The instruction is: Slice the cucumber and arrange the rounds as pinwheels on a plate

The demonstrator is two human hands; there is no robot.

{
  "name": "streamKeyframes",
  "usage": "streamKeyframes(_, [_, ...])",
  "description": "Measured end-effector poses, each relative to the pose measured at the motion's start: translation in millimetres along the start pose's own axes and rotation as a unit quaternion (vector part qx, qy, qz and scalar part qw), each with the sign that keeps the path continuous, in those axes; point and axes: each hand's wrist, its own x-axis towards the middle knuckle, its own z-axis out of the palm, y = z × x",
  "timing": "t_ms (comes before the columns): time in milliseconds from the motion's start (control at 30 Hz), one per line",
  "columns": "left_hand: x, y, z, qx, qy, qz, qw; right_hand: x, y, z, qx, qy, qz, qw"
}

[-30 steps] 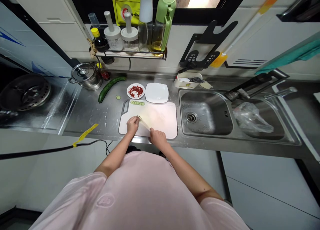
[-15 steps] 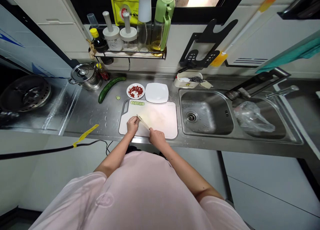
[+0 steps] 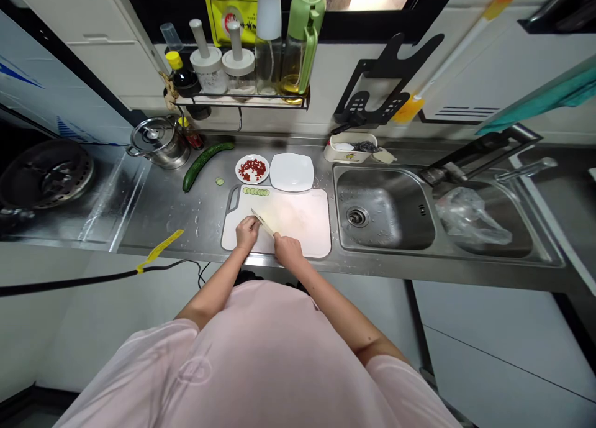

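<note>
In the head view, my right hand [image 3: 287, 250] is closed round the handle of a kitchen knife [image 3: 263, 222]. Its blade points up and left across the white cutting board [image 3: 307, 220], passing close beside the fingertips of my left hand [image 3: 246, 233]. The left fingers are curled together low on the board; whatever they pinch is too small and covered to make out. A row of several thin cucumber slices [image 3: 256, 192] lies along the board's upper left edge. One loose slice [image 3: 220, 181] rests on the steel counter, near a whole cucumber [image 3: 202, 164].
Behind the board stand a small plate [image 3: 239, 168] of chopped red pieces and a white dish [image 3: 292, 172]. A lidded pot [image 3: 161, 143] is at the back left. To the right is the sink [image 3: 386, 214], with a plastic bag [image 3: 470, 217] in its second basin. A condiment shelf [image 3: 242, 100] hangs above.
My right hand and the knife have shifted slightly left and away from me, and the knife tip reaches farther past my left fingers. The left hand stays in place.
</note>
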Motion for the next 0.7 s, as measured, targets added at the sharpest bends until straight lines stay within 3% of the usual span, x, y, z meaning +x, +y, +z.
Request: streamKeyframes(700, [-0.8, 0.1, 0.3, -0.019, 0.001, 0.004, 1.000, 12.4, -3.8, -14.3, 0.010, -0.014, -0.010, 1.000])
